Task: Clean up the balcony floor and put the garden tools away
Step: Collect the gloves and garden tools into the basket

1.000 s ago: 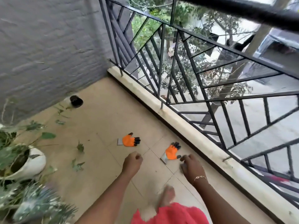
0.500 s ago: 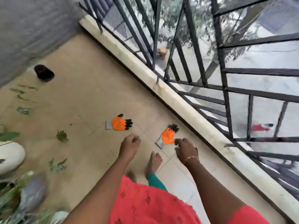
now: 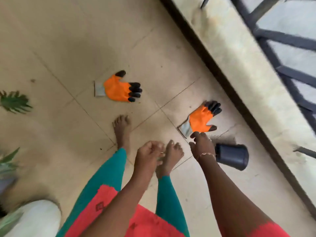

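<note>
Floor (image 3: 71,48) of pale tile carries everything in your head view, with the concrete kerb (image 3: 239,57) and dark railing (image 3: 282,40) along its right edge. Two orange gloves lie flat, well apart: the near glove (image 3: 200,119) close to the kerb edge, cuff toward you, and the far glove (image 3: 119,89) out in the middle of the floor, ahead of your left foot (image 3: 122,129). Your right hand (image 3: 202,146) hangs just over the near glove's cuff, fingers spread and holding nothing; whether the tips touch it, you cannot tell from here. The cuff is the end nearest that hand, so it looks like the natural place to pinch. Your left hand (image 3: 148,154) is curled in on itself over your right foot, with nothing visible in it, probably kept free for the far glove. A black pot (image 3: 231,156) lies on its side just beside your right wrist, spilled soil (image 3: 224,138) at its mouth, so sweeping remains. A leaf cutting (image 3: 14,101) sits at the left edge and a white pot (image 3: 34,218) in the near-left corner.
</note>
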